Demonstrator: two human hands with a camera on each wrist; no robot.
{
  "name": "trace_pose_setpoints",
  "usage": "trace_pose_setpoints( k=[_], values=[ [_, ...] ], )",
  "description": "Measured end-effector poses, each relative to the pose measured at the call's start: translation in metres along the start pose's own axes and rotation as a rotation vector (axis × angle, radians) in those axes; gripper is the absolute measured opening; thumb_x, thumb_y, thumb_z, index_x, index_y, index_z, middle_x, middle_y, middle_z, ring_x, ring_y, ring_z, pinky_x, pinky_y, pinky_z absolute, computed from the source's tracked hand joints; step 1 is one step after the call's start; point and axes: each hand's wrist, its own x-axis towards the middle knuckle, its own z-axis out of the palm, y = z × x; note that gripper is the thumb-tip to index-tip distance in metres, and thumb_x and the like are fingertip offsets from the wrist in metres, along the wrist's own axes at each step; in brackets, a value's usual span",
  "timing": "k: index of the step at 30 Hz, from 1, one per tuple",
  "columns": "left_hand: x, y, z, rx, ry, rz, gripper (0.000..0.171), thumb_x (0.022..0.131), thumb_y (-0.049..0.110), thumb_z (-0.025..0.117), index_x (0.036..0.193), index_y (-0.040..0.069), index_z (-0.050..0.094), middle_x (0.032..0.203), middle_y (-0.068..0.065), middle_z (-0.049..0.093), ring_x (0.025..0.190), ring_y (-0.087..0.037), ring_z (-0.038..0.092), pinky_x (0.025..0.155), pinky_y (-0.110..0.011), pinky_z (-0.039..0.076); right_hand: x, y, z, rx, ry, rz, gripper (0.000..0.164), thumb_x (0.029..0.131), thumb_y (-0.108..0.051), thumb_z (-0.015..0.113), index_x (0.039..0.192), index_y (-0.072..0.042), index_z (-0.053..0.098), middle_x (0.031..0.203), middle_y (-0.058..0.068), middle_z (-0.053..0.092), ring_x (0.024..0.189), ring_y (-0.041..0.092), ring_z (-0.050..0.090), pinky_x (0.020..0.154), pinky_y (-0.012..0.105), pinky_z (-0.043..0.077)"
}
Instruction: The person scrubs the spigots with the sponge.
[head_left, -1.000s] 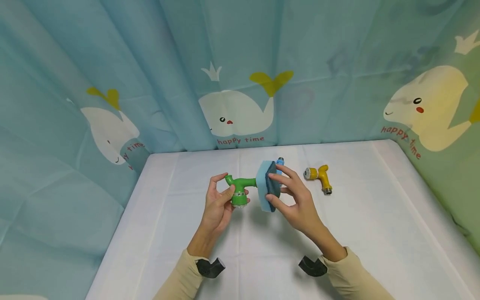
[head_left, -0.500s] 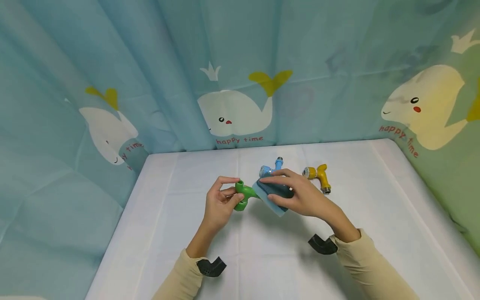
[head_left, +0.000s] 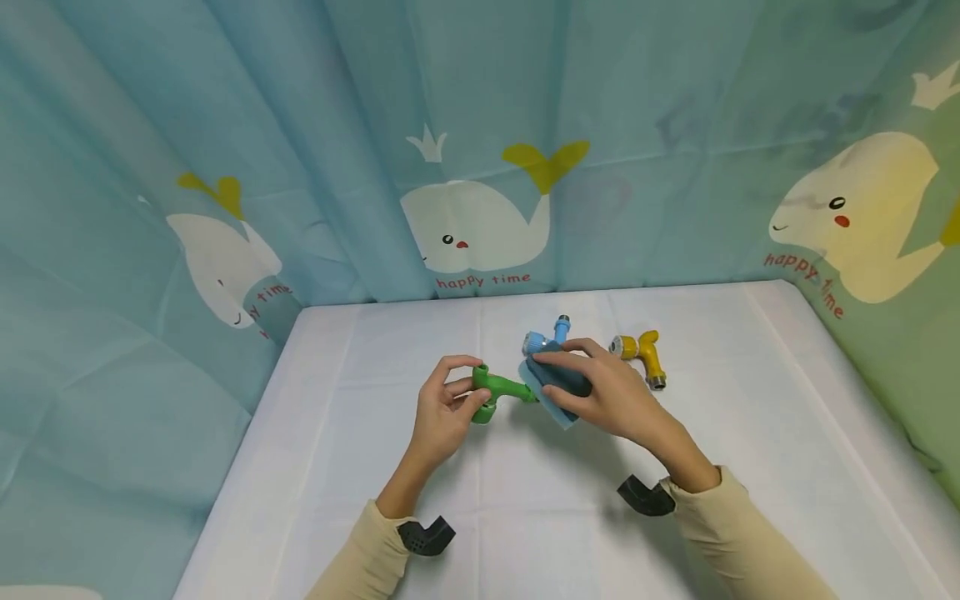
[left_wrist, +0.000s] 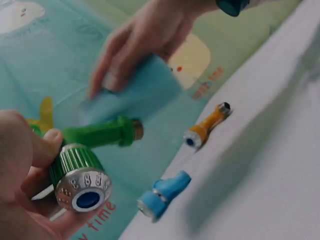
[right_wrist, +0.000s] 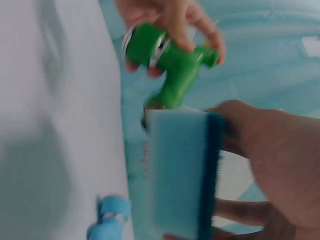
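My left hand (head_left: 444, 408) grips a green faucet (head_left: 504, 387) at its knob-and-spout end, holding it above the table. In the left wrist view the ribbed green knob with its silver, blue-centred cap (left_wrist: 82, 180) faces the camera. My right hand (head_left: 618, 396) pinches a two-layer sponge (head_left: 555, 392), light blue foam with a darker scouring side. Its pale foam face is turned toward the faucet's threaded end, and in the right wrist view the sponge (right_wrist: 180, 172) overlaps that end.
A blue faucet (head_left: 536, 342) lies on the white-covered table (head_left: 360, 467) just behind the sponge, partly hidden. Right of it lies a yellow faucet (head_left: 647, 358). A whale-print curtain (head_left: 337, 167) hangs round the table's back and sides.
The green faucet has tilted, its threaded end swinging lower and nearer the right. My right hand has turned with the sponge and shifted right, uncovering more of the blue faucet.
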Motion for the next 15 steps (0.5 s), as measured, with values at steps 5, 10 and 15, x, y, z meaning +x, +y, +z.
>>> trace_pose_setpoints(
  k=[5,10,15],
  values=[
    [0.001,-0.001,0.001,-0.095,0.077,-0.1,0.041,0.094,-0.002,0.072,0.131,-0.001,0.054,0.108,-0.026,0.074,0.094,-0.03,0.076,0.076,-0.031,0.062,0.001,-0.007,0.008,-0.029,0.072,-0.065,0.044,0.093,-0.035,0.077,0.135,-0.027,0.069,0.138,0.017,0.058,0.105,0.032,0.067,0.068,0.042,0.059],
    [0.001,0.0,0.002,-0.222,0.124,-0.206,0.043,0.095,-0.001,0.071,0.133,0.002,0.051,0.11,-0.029,0.072,0.09,-0.032,0.076,0.077,-0.034,0.063,-0.006,0.001,0.01,-0.128,0.163,-0.013,0.045,0.089,-0.03,0.081,0.132,-0.025,0.071,0.141,0.019,0.056,0.106,0.037,0.064,0.065,0.048,0.06],
    [0.002,0.002,0.003,-0.432,0.14,-0.275,0.043,0.099,-0.003,0.065,0.137,0.009,0.048,0.116,-0.029,0.07,0.092,-0.035,0.076,0.077,-0.038,0.063,-0.008,-0.009,0.016,-0.003,0.269,-0.078,0.048,0.085,-0.025,0.085,0.131,-0.022,0.072,0.141,0.019,0.056,0.095,0.031,0.066,0.067,0.045,0.06]
  ],
)
